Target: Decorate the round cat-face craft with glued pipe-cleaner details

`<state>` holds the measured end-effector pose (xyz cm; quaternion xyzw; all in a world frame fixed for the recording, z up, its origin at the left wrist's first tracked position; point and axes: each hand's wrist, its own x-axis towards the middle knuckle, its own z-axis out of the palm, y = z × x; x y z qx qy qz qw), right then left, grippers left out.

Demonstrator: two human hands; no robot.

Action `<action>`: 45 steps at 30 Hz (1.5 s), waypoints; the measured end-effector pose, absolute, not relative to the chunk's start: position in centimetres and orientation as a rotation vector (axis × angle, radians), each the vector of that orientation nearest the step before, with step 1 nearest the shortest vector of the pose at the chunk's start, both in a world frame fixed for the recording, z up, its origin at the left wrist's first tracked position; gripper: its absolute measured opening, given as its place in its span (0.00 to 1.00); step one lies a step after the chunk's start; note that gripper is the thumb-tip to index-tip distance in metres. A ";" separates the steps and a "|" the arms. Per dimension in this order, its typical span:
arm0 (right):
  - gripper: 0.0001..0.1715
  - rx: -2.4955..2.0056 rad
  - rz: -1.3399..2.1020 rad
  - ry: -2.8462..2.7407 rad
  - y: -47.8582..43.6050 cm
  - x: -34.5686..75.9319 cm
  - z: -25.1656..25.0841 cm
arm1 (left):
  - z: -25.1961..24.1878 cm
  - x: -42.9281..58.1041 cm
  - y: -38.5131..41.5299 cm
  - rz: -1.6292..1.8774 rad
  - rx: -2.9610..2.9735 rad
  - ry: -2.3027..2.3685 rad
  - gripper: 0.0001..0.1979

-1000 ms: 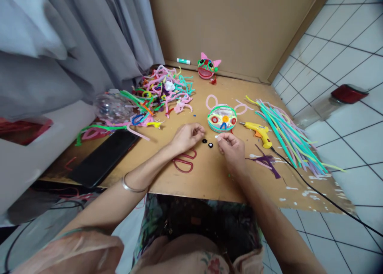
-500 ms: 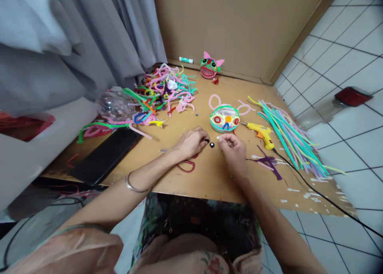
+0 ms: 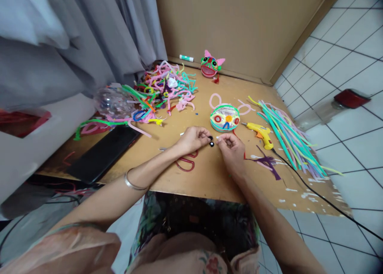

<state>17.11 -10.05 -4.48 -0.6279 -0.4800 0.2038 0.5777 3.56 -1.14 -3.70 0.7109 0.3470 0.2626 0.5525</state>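
Note:
My left hand [image 3: 196, 140] pinches a small black piece [image 3: 210, 138] between thumb and fingertips. Close by, my right hand [image 3: 231, 149] is closed at the fingertips on a small white piece [image 3: 218, 138]. Between the two hands lies a small black disc [image 3: 212, 144] with a white dot. Red-handled scissors [image 3: 186, 164] rest partly under my left wrist. Just beyond my hands sits a round animal face [image 3: 225, 127] with green, yellow and red pipe-cleaner trim and pink looped ears. A yellow glue gun [image 3: 259, 133] lies to its right.
Pipe cleaners [image 3: 291, 140] are bundled at the right, near purple strands [image 3: 269, 162]. The glue gun's cord [image 3: 314, 186] crosses the table's right side. A tangled pipe-cleaner pile [image 3: 170, 82], a black flat case [image 3: 103, 154], a glue stick [image 3: 186, 58] and a finished-looking pink face [image 3: 209, 66] lie around.
My left hand has shifted slightly right with the black piece, nearer the black disc and my right hand. More of the scissors' handles shows. The right hand has barely moved.

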 end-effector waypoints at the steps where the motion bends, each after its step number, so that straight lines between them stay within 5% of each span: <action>1: 0.09 -1.489 0.397 -1.176 -10.1 17.1 -4.5 | -3.6 3.6 -1.2 0.613 1.599 0.801 0.08; 13: 0.05 -1.507 -0.417 -1.631 -10.2 17.5 -5.4 | -2.3 3.8 -1.8 0.576 1.251 0.748 0.09; 45: 0.09 -1.595 -0.724 -1.873 -10.8 17.3 -4.4 | -1.8 3.7 -1.9 0.512 1.151 0.727 0.08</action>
